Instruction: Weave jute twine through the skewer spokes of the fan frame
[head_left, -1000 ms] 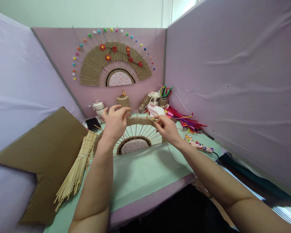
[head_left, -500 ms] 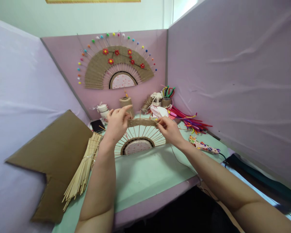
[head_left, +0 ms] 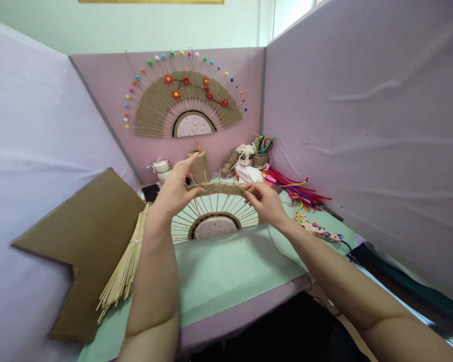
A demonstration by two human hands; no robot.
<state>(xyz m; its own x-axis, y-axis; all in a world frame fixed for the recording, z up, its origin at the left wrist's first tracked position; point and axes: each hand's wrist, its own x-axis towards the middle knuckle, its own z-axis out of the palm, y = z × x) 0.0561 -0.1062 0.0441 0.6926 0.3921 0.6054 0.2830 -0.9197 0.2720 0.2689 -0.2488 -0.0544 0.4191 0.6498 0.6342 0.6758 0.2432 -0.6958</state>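
On the green tabletop lies a half-round fan frame [head_left: 217,227] with thin sticks spreading from a dotted half-disc. A woven band of twine [head_left: 219,188] runs across the sticks near their outer ends. My left hand [head_left: 173,188] is at the band's left end, thumb apart from raised fingers; its thumb tip lies by the band. At the band's right end, my right hand [head_left: 263,198] pinches the twine between thumb and fingertips. From below that hand a loose strand [head_left: 277,247] trails over the table's front edge.
A finished fan [head_left: 189,100] hangs on the pink back panel. Behind the frame stands a twine spool [head_left: 199,168]. Bundled sticks [head_left: 124,274] and cardboard [head_left: 86,241] lie left. Pipe cleaners [head_left: 298,191], a scissors jar [head_left: 261,160] and a patterned glue gun [head_left: 317,229] are right.
My left hand has shifted left and its fingers have opened away from the thumb, showing more of the band. My right hand keeps its pinch. The view has moved slightly.
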